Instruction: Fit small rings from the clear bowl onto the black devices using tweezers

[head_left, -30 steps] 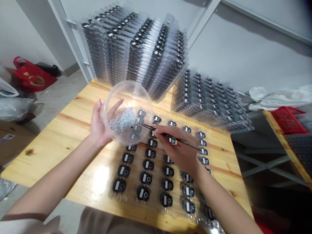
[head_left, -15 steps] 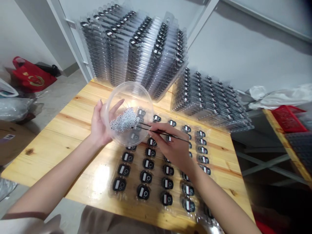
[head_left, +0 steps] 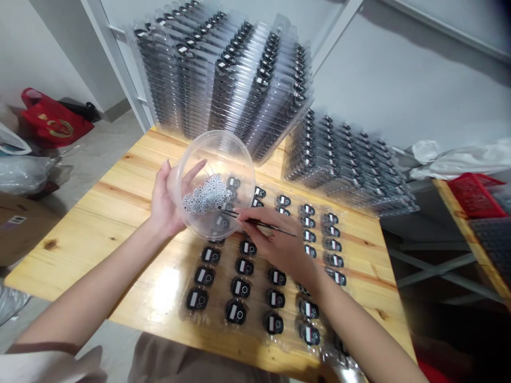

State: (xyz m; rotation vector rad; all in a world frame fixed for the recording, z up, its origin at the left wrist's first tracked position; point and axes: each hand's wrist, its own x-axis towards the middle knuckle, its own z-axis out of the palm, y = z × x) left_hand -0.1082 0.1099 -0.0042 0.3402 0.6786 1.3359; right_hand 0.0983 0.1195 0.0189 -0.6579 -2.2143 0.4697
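My left hand grips a clear round plastic tub from its left side and keeps it tilted toward me above the table. Many small whitish ring-like pieces are heaped inside it. In my right hand I pinch dark tweezers, their tips inside the tub at the lower edge of the heap. Whether the tips hold a piece is too small to tell. Beneath both hands lies a clear plastic tray with rows of small black parts, each with a white rectangle and circles.
A tall stack of filled clear trays stands at the back of the wooden table. A lower stack is to its right. A red bag rests on the floor at left; a red basket is at far right.
The tweezers' tips have shifted slightly left and down, from the right edge of the heap to its lower edge. The tub sits a little farther right in view.
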